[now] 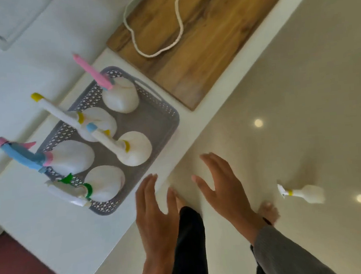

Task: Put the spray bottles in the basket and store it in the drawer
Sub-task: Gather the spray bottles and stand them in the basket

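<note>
A grey perforated basket [163, 121] stands on the white counter [52, 224], near its edge. Several white spray bottles stand upright in it: a pink-headed one [120, 98], a yellow-tipped one [99, 122], a blue-tipped one [135, 149], a blue-and-pink one [72, 156] and a green-collared one [105, 182]. One more spray bottle [304, 193] with a yellow collar lies on the floor at the right. My left hand [153, 207] hovers open just off the counter's edge, below the basket. My right hand [220, 183] is open over the floor, holding nothing.
A wooden board [210, 36] with a loop of white cord [156, 49] lies on the counter beyond the basket. The glossy beige floor [301, 82] fills the right side. My legs and bare feet [269, 213] are below the hands. A dark red surface [16, 271] shows at bottom left.
</note>
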A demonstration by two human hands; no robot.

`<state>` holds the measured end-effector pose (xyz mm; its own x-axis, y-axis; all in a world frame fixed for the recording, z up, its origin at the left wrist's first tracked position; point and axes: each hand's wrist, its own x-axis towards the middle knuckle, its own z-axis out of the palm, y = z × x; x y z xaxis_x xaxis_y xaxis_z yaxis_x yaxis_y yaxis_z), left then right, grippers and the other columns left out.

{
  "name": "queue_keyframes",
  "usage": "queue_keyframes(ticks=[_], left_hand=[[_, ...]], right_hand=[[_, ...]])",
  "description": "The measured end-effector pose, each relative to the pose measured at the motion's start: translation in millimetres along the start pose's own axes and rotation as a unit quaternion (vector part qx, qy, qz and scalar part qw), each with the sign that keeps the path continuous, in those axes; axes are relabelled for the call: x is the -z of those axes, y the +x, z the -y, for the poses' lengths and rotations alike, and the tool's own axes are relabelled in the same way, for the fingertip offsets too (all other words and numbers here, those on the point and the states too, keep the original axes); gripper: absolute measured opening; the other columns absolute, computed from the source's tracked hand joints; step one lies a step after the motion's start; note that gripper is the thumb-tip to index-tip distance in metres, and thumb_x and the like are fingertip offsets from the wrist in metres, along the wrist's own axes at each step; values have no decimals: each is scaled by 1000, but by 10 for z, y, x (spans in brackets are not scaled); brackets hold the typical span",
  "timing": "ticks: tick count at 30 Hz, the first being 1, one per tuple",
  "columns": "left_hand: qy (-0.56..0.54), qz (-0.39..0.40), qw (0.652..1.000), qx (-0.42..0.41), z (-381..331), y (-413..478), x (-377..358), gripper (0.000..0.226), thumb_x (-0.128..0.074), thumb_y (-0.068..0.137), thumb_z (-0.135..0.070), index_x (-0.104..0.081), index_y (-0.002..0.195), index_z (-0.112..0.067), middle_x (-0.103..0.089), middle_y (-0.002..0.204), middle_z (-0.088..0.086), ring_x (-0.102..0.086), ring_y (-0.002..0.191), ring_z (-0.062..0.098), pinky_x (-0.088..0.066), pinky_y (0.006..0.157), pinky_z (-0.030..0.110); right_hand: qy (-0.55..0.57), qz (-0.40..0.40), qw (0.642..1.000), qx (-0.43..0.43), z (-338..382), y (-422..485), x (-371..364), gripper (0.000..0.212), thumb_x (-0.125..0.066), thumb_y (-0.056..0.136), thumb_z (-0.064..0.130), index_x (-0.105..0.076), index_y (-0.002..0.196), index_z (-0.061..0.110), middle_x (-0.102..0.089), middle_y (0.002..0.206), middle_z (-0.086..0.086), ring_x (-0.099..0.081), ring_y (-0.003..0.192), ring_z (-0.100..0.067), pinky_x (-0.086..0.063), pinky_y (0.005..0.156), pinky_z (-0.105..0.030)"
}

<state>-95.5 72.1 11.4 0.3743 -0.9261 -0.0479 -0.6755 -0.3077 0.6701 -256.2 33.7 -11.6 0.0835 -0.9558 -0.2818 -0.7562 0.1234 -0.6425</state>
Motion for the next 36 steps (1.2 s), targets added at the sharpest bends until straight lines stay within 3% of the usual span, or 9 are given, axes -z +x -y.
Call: queue_keyframes(ticks=[4,9,11,14,18,23,28,32,36], left_hand=[[95,136,978,-123,-277,-371,-427,45,-57,94,-40,-58,131,-16,-56,140,3,-55,126,21,-55,91,34],[193,284,910,-232,-683,-794,-1166,63,-39,97,-59,-41,147,-21,-38,157,7,-37,145,27,-38,114,47],[219,317,885,-260,-844,-991,-1481,67,-31,99,-61,-32,152,-22,-26,163,7,-26,150,27,-26,119,47],[241,368,853,-281,-1105,-1306,-1964,70,-19,100,-64,-22,157,-22,-13,166,8,-12,153,26,-25,120,51],[260,410,820,-302,-1450,-1778,-2593,70,-20,99,-64,-22,157,-24,-12,166,7,-10,153,27,-22,121,54],[281,431,798,-314,-1643,-2272,-3305,70,-22,98,-63,-28,155,-24,-17,164,8,-14,152,28,-20,120,55],[311,457,778,-298,-1558,-2610,-3998,72,-10,95,-67,-7,157,-31,0,167,5,6,152,25,-3,122,52],[321,480,760,-299,-1318,-2776,-4630,81,13,86,-72,2,157,-33,6,167,5,7,154,28,2,122,54],[319,493,776,-228,-950,-2901,-5291,85,12,81,-75,9,155,-34,16,166,3,16,152,27,10,119,54]], right_hand=[[-65,13,997,-32,-645,-362,206,74,-39,98,64,-26,157,21,-23,165,3,-10,155,-11,-28,120,-32],[-108,25,990,-85,-1489,-861,542,86,-24,95,74,-10,160,21,-2,169,0,7,156,-17,-19,125,-44],[-111,18,988,-106,-1834,-1064,702,86,-21,94,76,-9,160,22,1,169,-1,8,155,-18,-15,124,-46],[-122,17,982,-146,-2357,-1345,947,87,-19,93,77,-6,160,23,4,169,-2,10,155,-21,-11,124,-49],[-128,25,971,-198,-3071,-1645,1202,88,-19,92,78,-4,160,25,8,168,-2,13,154,-22,-7,125,-51],[-147,59,962,-223,-3894,-1867,1344,89,1,87,79,2,159,28,12,168,-1,16,154,-23,-8,124,-55],[-168,86,955,-227,-4737,-1943,1152,86,-35,94,70,-8,159,23,3,169,-6,6,155,-28,-12,122,-61],[-206,122,942,-235,-5456,-1887,751,91,-32,91,73,1,160,23,11,168,-7,13,154,-29,-5,122,-61],[-241,141,939,-202,-6055,-1729,355,100,-42,88,75,3,160,22,14,167,-9,15,153,-32,1,121,-62]])
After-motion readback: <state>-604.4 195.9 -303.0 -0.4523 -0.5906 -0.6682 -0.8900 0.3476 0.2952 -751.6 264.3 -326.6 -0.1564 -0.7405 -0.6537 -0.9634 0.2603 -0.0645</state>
